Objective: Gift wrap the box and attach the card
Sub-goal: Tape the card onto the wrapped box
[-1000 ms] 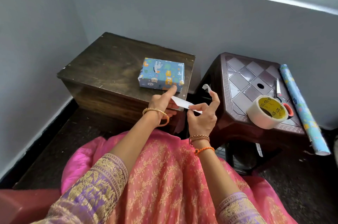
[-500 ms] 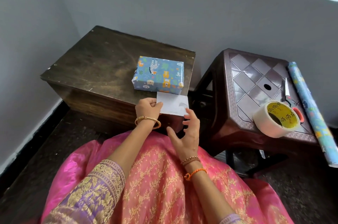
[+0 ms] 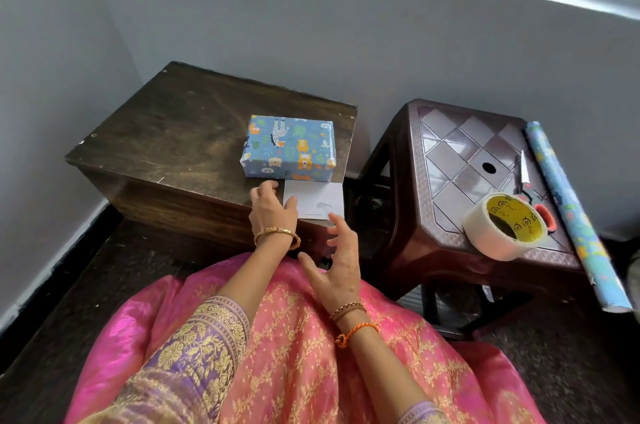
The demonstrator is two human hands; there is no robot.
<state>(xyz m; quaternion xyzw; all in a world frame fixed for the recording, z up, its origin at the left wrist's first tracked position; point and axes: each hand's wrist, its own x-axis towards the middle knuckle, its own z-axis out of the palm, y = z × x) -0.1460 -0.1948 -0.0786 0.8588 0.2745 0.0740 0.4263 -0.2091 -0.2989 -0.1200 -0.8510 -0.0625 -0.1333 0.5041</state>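
The box (image 3: pixel 289 152), wrapped in blue animal-print paper, sits on the dark wooden table (image 3: pixel 180 133) near its front right corner. A white card (image 3: pixel 317 200) lies flat on the table just in front of the box. My left hand (image 3: pixel 272 210) rests on the card's left edge, its thumb lying on the card. My right hand (image 3: pixel 337 264) hovers just below the card's front edge with fingers spread, holding nothing.
A brown plastic stool (image 3: pixel 460 160) stands to the right. On it are a roll of clear tape (image 3: pixel 504 226), scissors (image 3: pixel 526 181) with red handles, and a roll of blue wrapping paper (image 3: pixel 571 212) along its right edge. Grey walls close in behind and left.
The card, held in the air between both hands a second ago, now lies flat on the table. My right hand has let go of it and drawn back.
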